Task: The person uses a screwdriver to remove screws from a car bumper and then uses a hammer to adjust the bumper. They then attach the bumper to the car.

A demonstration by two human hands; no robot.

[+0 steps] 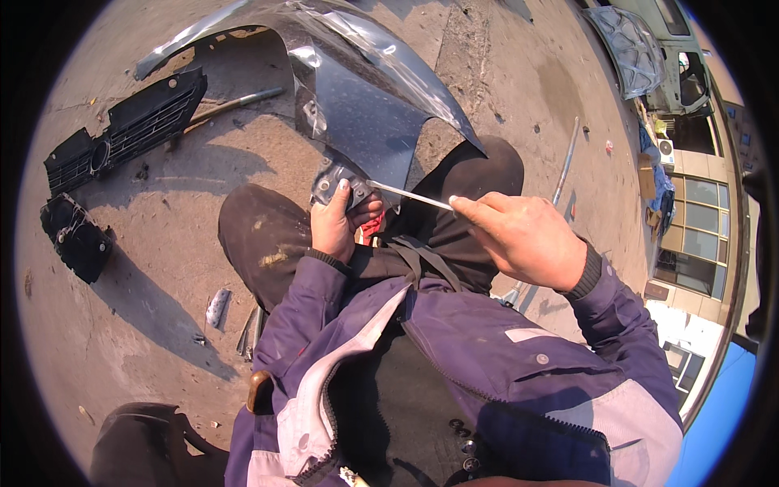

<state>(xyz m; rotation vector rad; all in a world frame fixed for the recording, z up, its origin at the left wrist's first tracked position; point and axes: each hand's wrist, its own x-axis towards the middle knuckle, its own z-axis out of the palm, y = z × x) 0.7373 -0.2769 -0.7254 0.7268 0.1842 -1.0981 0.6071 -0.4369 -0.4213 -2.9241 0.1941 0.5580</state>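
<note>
At far left, we see a black grille lying on the ground. Further right, our left hand holds a dark metal bracket, thumb pressed on it, other fingers curled; behind it lies a dark grey body panel, and whether the two are joined we cannot tell. From the bracket's right side, a slim metal tool runs right and slightly down, its tip at the bracket; contact we cannot confirm. Our right hand holds the tool's other end, fingers closed round it. The bracket lies left of those fingers, along the tool's long axis; our left hand is nearer it.
</note>
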